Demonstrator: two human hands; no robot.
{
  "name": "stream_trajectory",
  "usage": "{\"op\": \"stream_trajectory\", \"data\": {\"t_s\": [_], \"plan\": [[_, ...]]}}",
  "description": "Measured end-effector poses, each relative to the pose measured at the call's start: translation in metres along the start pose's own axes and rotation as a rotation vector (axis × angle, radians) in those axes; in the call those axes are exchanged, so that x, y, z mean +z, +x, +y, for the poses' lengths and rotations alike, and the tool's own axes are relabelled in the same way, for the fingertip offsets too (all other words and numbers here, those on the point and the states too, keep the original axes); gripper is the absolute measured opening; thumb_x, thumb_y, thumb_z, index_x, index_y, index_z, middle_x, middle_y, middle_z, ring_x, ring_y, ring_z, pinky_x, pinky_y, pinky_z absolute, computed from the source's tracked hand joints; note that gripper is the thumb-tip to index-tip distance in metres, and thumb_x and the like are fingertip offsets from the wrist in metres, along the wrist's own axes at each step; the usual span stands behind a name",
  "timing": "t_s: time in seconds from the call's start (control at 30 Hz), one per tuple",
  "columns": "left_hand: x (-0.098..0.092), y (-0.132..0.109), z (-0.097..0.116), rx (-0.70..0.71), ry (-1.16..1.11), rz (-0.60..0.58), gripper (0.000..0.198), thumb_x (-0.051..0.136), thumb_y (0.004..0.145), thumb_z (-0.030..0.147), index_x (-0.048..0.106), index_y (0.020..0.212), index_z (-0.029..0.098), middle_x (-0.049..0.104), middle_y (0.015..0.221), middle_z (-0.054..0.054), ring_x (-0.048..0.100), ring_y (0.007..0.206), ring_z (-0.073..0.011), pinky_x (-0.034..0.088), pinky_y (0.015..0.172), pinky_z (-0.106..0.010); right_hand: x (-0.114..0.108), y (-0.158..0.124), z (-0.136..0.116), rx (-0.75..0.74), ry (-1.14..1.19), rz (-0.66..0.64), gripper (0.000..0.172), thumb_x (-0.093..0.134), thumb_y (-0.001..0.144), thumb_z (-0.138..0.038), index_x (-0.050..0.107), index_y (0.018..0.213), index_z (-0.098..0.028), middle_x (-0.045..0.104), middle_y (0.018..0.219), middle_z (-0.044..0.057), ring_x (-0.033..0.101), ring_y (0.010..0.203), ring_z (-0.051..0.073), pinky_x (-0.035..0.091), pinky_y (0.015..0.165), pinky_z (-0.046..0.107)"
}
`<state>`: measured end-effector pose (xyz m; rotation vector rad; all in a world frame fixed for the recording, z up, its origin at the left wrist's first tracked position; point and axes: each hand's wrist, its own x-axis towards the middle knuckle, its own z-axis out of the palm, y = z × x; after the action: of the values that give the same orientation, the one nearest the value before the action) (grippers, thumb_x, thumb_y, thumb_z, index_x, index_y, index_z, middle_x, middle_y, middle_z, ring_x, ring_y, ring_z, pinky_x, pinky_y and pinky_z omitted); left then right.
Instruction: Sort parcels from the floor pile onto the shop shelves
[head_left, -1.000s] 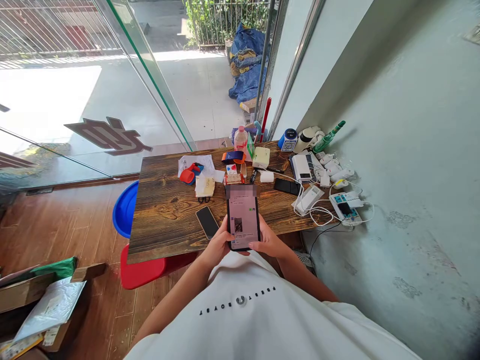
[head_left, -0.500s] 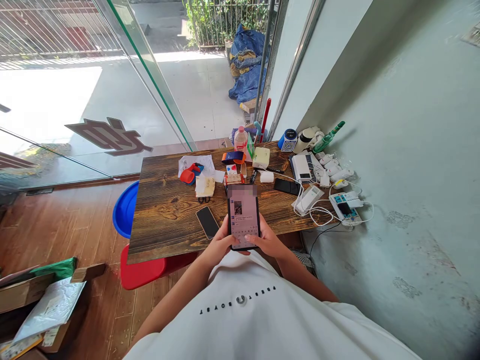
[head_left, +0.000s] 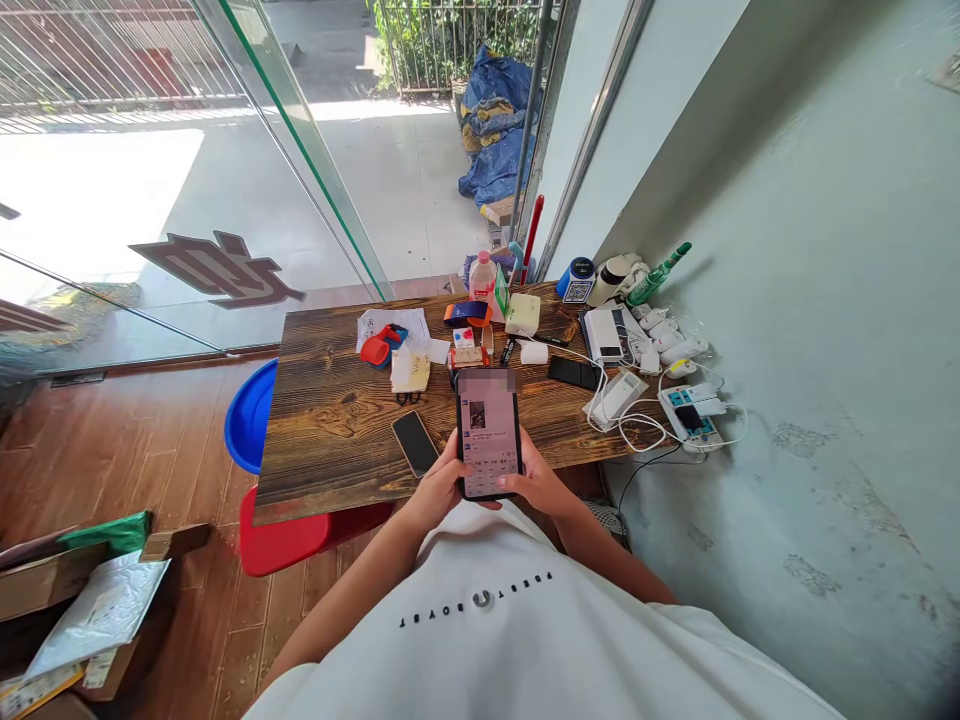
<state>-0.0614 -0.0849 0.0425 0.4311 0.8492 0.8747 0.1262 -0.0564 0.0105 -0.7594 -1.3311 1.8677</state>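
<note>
Head view: both curled hands (head_left: 437, 490) grip a phone (head_left: 488, 415) that partly hides them; its screen text (head_left: 491, 436) is unreadable.

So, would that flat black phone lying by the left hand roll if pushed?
Probably not: the rectangular black phone beside the left hand lies flat on the brown wooden table, so sliding seems likelier. Its thin body looks stiff, and its smooth screen might feel slippery.
</note>
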Motion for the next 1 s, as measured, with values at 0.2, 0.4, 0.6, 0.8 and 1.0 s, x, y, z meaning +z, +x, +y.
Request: {"op": "stream_trajectory", "data": {"t_s": [0.2, 0.4, 0.6, 0.8, 1.0], "plan": [[0.0013, -0.001, -0.0039, 0.033, 0.078, -0.012, 0.09, 0.07, 0.071, 0.017, 0.03, 0.15, 0.033, 0.06, 0.137, -0.007, 0.066, 0.107, -0.0302, 0.064, 0.068, -0.036, 0.0014, 0.0, -0.0026, -0.01, -0.016, -0.003, 0.077, 0.075, 0.082, -0.041, 0.032, 0.144, -0.026, 0.052, 0.138, 0.012, 0.053, 0.126, 0.027, 0.045, 0.108, 0.051], [0.0, -0.0002, -0.0046, 0.033, 0.081, -0.007, 0.09, 0.068, 0.074, 0.015, 0.028, 0.151, 0.037, 0.06, 0.138, -0.007, 0.066, 0.107, -0.0297, 0.064, 0.071, -0.037, 0.002, 0.0006, -0.0028, -0.012, -0.061, 0.013, 0.075, 0.075, 0.083, -0.041, 0.033, 0.144, -0.026, 0.051, 0.139, 0.013, 0.052, 0.127, 0.027, 0.045, 0.109, 0.051], [-0.0017, -0.0009, 0.002, 0.028, -0.046, -0.081, 0.088, 0.054, 0.063, 0.014, 0.035, 0.147, 0.033, 0.057, 0.141, -0.006, 0.062, 0.115, -0.0333, 0.065, 0.071, -0.042, 0.0013, 0.0013, -0.0003, 0.002, -0.07, 0.041, 0.074, 0.074, 0.083, -0.044, 0.035, 0.143, -0.025, 0.054, 0.133, 0.012, 0.054, 0.123, 0.027, 0.047, 0.106, 0.05], [0.0019, -0.0013, 0.0041, 0.022, -0.015, -0.042, 0.081, 0.056, 0.072, 0.019, 0.033, 0.149, 0.032, 0.057, 0.14, -0.008, 0.064, 0.107, -0.0313, 0.064, 0.069, -0.042, -0.0001, 0.0008, 0.002, 0.016, -0.032, 0.031, 0.075, 0.074, 0.081, -0.041, 0.035, 0.143, -0.026, 0.056, 0.133, 0.011, 0.055, 0.122, 0.027, 0.046, 0.105, 0.05], [0.0005, -0.0014, 0.0041, 0.03, -0.017, -0.074, 0.073, 0.056, 0.074, 0.019, 0.04, 0.143, 0.033, 0.057, 0.139, -0.007, 0.066, 0.104, -0.0307, 0.064, 0.065, -0.04, -0.0037, 0.0003, 0.006, 0.042, 0.055, 0.029, 0.07, 0.062, 0.08, -0.028, 0.037, 0.146, -0.029, 0.056, 0.138, 0.006, 0.052, 0.126, 0.026, 0.04, 0.11, 0.047]]}}
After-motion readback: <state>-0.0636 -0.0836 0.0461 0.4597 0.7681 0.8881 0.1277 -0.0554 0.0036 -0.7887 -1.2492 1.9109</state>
